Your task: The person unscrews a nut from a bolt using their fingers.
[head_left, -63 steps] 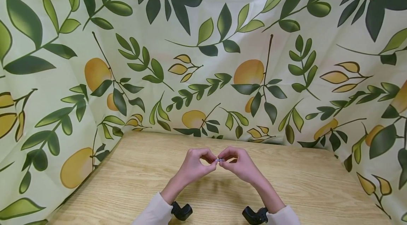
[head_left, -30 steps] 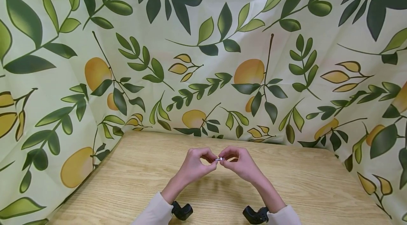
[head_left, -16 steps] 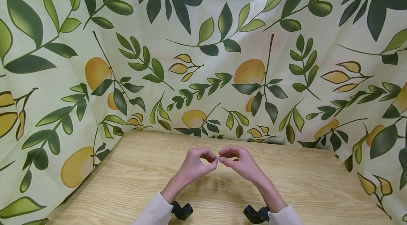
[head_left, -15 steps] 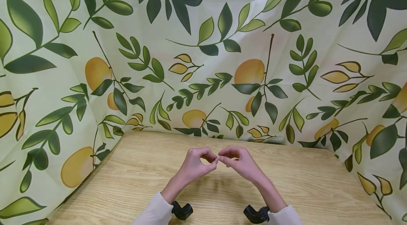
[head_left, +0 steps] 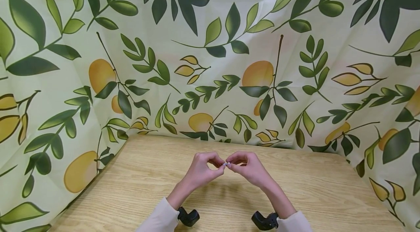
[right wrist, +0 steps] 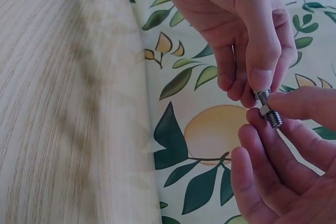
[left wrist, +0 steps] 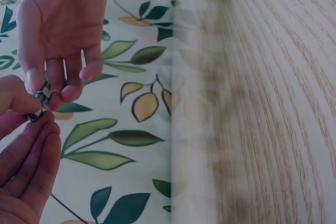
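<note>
My left hand (head_left: 201, 170) and right hand (head_left: 250, 170) meet fingertip to fingertip above the wooden table. Between them lies a small silver bolt (right wrist: 274, 120), its threaded end showing in the right wrist view. A metal nut (right wrist: 264, 110) sits around its shank, partway along the thread. The left thumb and fingers pinch the head end, which they mostly cover. My right thumb and index finger grip at the nut, with the thread tip sticking out past it. In the left wrist view the bolt (left wrist: 43, 95) is partly hidden by fingers.
The light wooden table (head_left: 147, 166) spreads under both hands. A leaf-and-fruit printed cloth (head_left: 210, 90) hangs behind it and along both sides. Black wrist devices are strapped at the left wrist (head_left: 188, 217) and the right wrist (head_left: 265, 221).
Both arms stay nearly where they were. The right fingertips closed in over the fastener half a second ago and now sit slightly back, so more metal shows between the hands.
</note>
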A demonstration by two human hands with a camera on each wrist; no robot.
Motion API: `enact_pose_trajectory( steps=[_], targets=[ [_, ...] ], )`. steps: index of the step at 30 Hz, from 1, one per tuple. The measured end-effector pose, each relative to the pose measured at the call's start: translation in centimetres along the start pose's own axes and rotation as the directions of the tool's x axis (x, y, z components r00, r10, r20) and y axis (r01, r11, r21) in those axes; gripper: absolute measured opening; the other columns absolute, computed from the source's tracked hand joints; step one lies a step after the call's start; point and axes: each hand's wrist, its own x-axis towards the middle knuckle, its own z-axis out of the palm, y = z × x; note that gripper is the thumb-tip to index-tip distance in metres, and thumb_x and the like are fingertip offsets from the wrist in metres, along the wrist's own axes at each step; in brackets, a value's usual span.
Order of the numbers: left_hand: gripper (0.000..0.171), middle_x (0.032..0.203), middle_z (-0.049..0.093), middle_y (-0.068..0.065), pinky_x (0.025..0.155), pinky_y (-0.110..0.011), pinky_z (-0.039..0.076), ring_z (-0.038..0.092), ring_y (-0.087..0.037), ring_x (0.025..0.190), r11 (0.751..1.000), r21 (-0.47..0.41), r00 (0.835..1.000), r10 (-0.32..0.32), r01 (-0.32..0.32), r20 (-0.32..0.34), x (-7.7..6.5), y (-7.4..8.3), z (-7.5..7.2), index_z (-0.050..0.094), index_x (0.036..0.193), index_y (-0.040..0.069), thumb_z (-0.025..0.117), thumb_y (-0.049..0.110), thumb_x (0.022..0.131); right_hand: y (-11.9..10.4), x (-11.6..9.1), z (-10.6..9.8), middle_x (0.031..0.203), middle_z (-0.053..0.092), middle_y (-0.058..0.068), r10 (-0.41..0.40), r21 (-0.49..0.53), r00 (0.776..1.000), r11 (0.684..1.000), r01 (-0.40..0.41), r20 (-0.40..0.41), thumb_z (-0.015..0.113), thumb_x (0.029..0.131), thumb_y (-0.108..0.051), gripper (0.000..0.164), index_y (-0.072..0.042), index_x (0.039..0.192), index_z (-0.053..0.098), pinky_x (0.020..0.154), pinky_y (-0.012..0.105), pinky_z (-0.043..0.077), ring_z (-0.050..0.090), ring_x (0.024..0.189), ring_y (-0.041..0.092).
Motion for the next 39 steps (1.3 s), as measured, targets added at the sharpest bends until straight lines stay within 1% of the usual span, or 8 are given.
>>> enact_pose_trajectory(
  steps=[1,9,15,18,22,28,36,39],
  targets=[
    [0.011,0.080,0.078,-0.002,0.069,-0.037,0.065,0.071,-0.004,0.072,1.000,-0.001,1.000,-0.002,0.002,0.000,-0.01,-0.01,0.00,0.075,0.084,0.011,0.077,0.000,0.083,0.00,0.02,0.04,0.104,0.076,0.014,-0.002,-0.001,1.000,1.000,0.002,-0.005,0.074,0.093,-0.012,0.016,-0.002,0.105,0.076,0.077,0.026,0.059,0.069,0.091,0.015],
    [0.012,0.080,0.077,-0.002,0.069,-0.030,0.064,0.071,-0.003,0.071,1.000,0.008,1.000,-0.005,0.005,0.002,-0.08,-0.08,0.01,0.075,0.084,0.010,0.078,-0.001,0.083,-0.03,0.05,0.30,0.103,0.074,0.017,-0.022,0.030,1.000,0.999,0.023,-0.016,0.074,0.089,-0.002,0.013,-0.001,0.102,0.074,0.078,0.026,0.060,0.069,0.094,0.018],
    [0.011,0.080,0.077,-0.002,0.070,-0.029,0.064,0.071,-0.003,0.072,1.000,0.009,1.000,-0.015,0.015,0.000,-0.07,0.02,-0.03,0.075,0.084,0.011,0.078,0.000,0.083,-0.05,-0.16,-0.05,0.112,0.074,0.016,-0.039,0.026,0.999,0.999,0.040,-0.023,0.074,0.092,-0.012,0.021,-0.002,0.111,0.073,0.083,0.027,0.060,0.070,0.106,0.024],
    [0.011,0.080,0.078,-0.001,0.070,-0.029,0.064,0.071,-0.003,0.072,1.000,0.011,1.000,-0.015,0.015,-0.001,-0.03,0.04,-0.04,0.075,0.084,0.011,0.078,0.001,0.083,-0.04,-0.16,-0.21,0.111,0.075,0.016,-0.024,0.026,1.000,0.999,0.024,-0.005,0.071,0.096,-0.018,0.024,-0.001,0.113,0.073,0.080,0.031,0.061,0.070,0.099,0.021],
    [0.011,0.080,0.078,-0.001,0.069,-0.034,0.065,0.071,-0.003,0.072,1.000,0.006,1.000,-0.010,0.010,0.001,-0.01,0.02,-0.04,0.075,0.084,0.011,0.078,0.001,0.083,0.03,-0.01,-0.20,0.104,0.075,0.020,-0.018,0.048,0.998,0.999,0.016,0.053,0.068,0.098,-0.016,0.024,0.003,0.112,0.072,0.076,0.038,0.064,0.071,0.090,0.018],
    [0.012,0.080,0.077,-0.001,0.069,-0.035,0.065,0.071,-0.003,0.072,1.000,0.003,1.000,-0.003,0.003,-0.003,0.02,-0.09,0.01,0.075,0.085,0.011,0.078,0.000,0.083,0.03,0.08,-0.07,0.100,0.076,0.014,-0.017,-0.001,1.000,1.000,0.017,0.026,0.073,0.095,-0.015,0.017,-0.002,0.106,0.075,0.074,0.029,0.059,0.069,0.087,0.015],
    [0.012,0.079,0.077,-0.002,0.069,-0.030,0.064,0.070,-0.002,0.071,1.000,0.009,1.000,-0.004,0.004,-0.003,-0.04,-0.12,0.12,0.074,0.083,0.011,0.077,0.000,0.082,0.03,0.08,0.13,0.101,0.074,0.014,-0.011,0.004,1.000,1.000,0.011,-0.007,0.076,0.090,-0.008,0.014,-0.002,0.102,0.074,0.076,0.026,0.059,0.068,0.092,0.017],
    [0.012,0.079,0.077,-0.002,0.069,-0.032,0.064,0.070,-0.002,0.071,1.000,0.006,1.000,-0.011,0.011,-0.003,-0.06,-0.10,0.12,0.074,0.083,0.011,0.077,-0.001,0.082,0.04,0.06,0.21,0.101,0.074,0.014,-0.019,0.009,1.000,1.000,0.019,-0.016,0.077,0.089,-0.007,0.013,-0.002,0.101,0.073,0.076,0.026,0.059,0.068,0.091,0.016]
  ],
)
